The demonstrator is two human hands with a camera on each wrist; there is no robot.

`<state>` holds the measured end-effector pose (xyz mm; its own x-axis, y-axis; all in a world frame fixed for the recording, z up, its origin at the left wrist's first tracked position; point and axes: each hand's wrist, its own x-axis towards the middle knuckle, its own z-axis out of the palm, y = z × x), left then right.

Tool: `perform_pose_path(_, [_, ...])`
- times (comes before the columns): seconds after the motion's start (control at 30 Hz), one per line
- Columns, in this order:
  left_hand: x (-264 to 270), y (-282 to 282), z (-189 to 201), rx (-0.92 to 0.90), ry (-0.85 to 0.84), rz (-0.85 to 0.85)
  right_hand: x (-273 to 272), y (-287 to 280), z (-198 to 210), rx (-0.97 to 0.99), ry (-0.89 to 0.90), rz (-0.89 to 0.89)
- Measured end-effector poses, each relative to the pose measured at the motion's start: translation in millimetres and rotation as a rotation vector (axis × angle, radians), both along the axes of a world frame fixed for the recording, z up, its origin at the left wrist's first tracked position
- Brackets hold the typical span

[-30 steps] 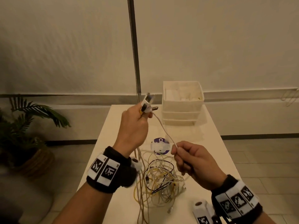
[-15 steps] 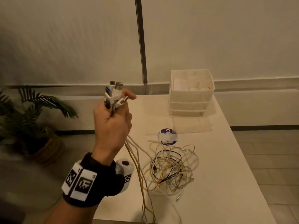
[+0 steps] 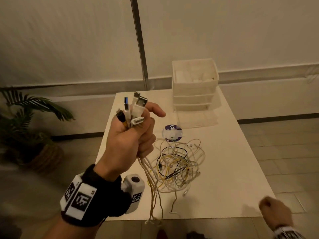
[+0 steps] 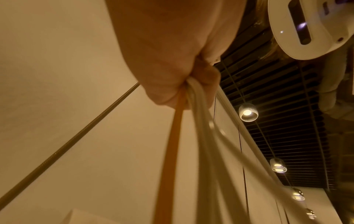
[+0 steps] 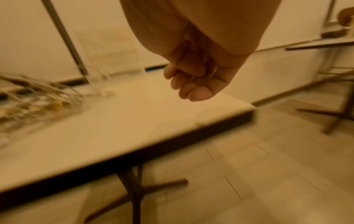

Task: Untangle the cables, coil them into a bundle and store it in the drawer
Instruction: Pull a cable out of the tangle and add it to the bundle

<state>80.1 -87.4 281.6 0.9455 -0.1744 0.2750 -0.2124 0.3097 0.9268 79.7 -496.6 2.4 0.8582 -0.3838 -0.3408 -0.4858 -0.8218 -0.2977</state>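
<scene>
My left hand (image 3: 136, 135) is raised above the table's left side and grips a bunch of cable ends, whose USB plugs (image 3: 136, 107) stick up out of the fist. White and yellow cables (image 4: 201, 136) hang down from the left hand (image 4: 172, 68) to a tangled pile of white, yellow and black cables (image 3: 179, 166) on the white table (image 3: 233, 161). The white drawer unit (image 3: 195, 87) stands at the table's far end. My right hand (image 3: 274, 213) hovers off the near right corner; in the blurred wrist view the right hand (image 5: 193, 81) has curled fingers and holds nothing.
A purple round disc (image 3: 172, 133) lies between the pile and the drawer unit. Some cable ends hang over the near table edge (image 3: 155, 219). A potted plant (image 3: 25, 126) stands on the floor at the left. The table (image 5: 134, 121) rests on a central leg.
The right hand let go of the white cable and dropped to the near right corner. The left hand moved left and nearer with the plugs; the view shifted.
</scene>
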Motion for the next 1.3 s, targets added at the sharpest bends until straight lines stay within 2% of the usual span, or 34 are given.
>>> perform_pose_path(0.07, [-3.9, -4.2, -2.5, -0.025, 0.034, 0.014, 24.0, 31.4, 4.6, 0.087, -0.12, 0.128])
perform_pose_path(0.13, [-6.6, -7.0, -4.8, -0.036, 0.059, 0.031, 41.0, 70.6, 9.2, 0.154, -0.195, 0.427])
perform_pose_path(0.2, [-8.1, -7.4, -5.3, -0.017, 0.075, 0.061, 46.9, 113.5, 0.3, 0.099, -0.121, 0.807])
perform_pose_path(0.27, [-9.0, -6.8, -6.9, 0.016, 0.094, 0.103, 47.0, 150.0, -21.0, -0.009, -0.018, 1.039])
perform_pose_path(0.33, [-8.9, -5.7, -9.8, 0.019, 0.136, 0.149, 46.6, 175.4, -34.9, -0.121, 0.017, 1.14])
perform_pose_path(0.47, [-8.4, -2.1, -17.5, 0.011, 0.181, 0.213, 40.7, 189.4, -49.4, -0.281, -0.053, 1.181])
perform_pose_path(0.53, [-8.9, -0.8, -20.4, 0.016, 0.184, 0.223, 40.0, 184.9, -61.2, -0.252, 0.019, 1.166])
perform_pose_path(0.6, [-9.0, -0.5, -22.5, -0.002, 0.183, 0.216, 45.8, 184.3, -54.6, -0.245, -0.021, 1.209])
perform_pose_path(0.63, [-8.6, -0.5, -23.4, -0.014, 0.182, 0.206, 49.5, 185.8, -41.9, -0.191, -0.055, 1.22])
perform_pose_path(0.67, [-7.5, -0.2, -24.1, -0.021, 0.178, 0.196, 55.6, 188.1, -30.3, -0.066, -0.089, 1.136])
perform_pose_path(0.8, [1.5, -0.1, -24.9, -0.027, 0.169, 0.212, 101.4, 199.6, 41.7, 0.591, -0.229, 0.556])
perform_pose_path(0.9, [11.1, -3.6, -22.5, -0.037, 0.189, 0.236, 132.2, 203.5, 110.0, 0.821, -0.414, 0.468])
perform_pose_path(1.1, [28.3, -11.3, -12.0, 0.021, 0.234, 0.243, 157.8, 213.3, 238.3, 1.364, -0.651, 0.255])
perform_pose_path(1.2, [36.6, -11.9, -9.4, 0.035, 0.241, 0.252, 155.3, 223.0, 264.4, 1.564, -0.602, 0.268])
perform_pose_path(1.3, [45.5, -14.3, -10.9, 0.033, 0.247, 0.267, 135.8, 235.7, 259.6, 1.615, -0.426, 0.324])
